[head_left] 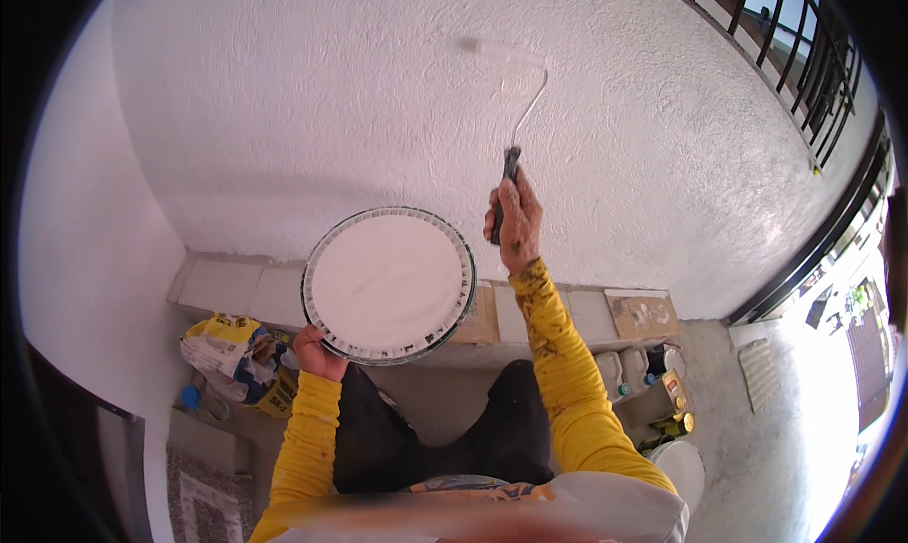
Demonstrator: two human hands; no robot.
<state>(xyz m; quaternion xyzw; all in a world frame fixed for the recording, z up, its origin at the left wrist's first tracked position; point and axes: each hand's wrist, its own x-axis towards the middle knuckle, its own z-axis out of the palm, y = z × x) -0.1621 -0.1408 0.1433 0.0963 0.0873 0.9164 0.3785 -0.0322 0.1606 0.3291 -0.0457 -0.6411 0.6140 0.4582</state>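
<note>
My right hand [517,223] is closed around the dark handle of a small paint roller [532,103]. Its thin wire frame reaches up to a white roller sleeve [487,50], slightly blurred, at the textured white wall [312,79]. I cannot tell whether the sleeve touches the wall. My left hand [320,355] grips the near left edge of a round lid [390,283] with a ridged, dark green-edged rim. White covers the lid's face, apparently paint. Most of the left fingers are hidden beneath it.
Below the wall runs a tiled ledge [219,286] with a stained cardboard piece [643,314] at its right. Bags [227,349] stand at left. Several jugs [610,373] and a white bucket [683,467] are at right. A dark metal railing [785,32] slopes across the upper right.
</note>
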